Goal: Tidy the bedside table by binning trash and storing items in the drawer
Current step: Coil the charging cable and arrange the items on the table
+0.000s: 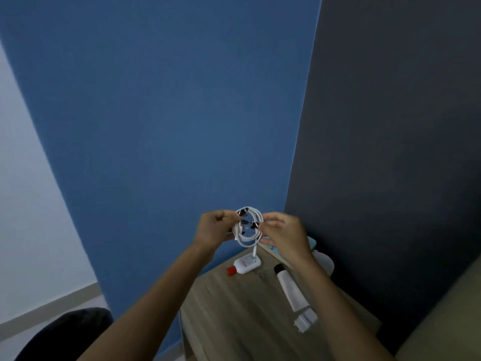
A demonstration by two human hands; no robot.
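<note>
Both my hands hold a white cable (252, 239) wound into a small coil, raised above the far corner of the wooden bedside table (234, 308). My left hand (214, 230) grips the coil's left side. Pinching its right side is my right hand (282, 234). One loose end of the cable hangs down toward a small white bottle with a red cap (243, 266) lying on the table. A white tube with a black cap (289, 287) lies to the right, and a white plug adapter (307, 320) sits just below it.
A light blue flat item (270, 247) and a white round object (324, 263) sit at the table's back right, partly hidden by my right arm. A blue wall stands behind, a dark wall at right. A beige bed edge (447, 308) is lower right, and a dark rounded object (70, 334) lower left.
</note>
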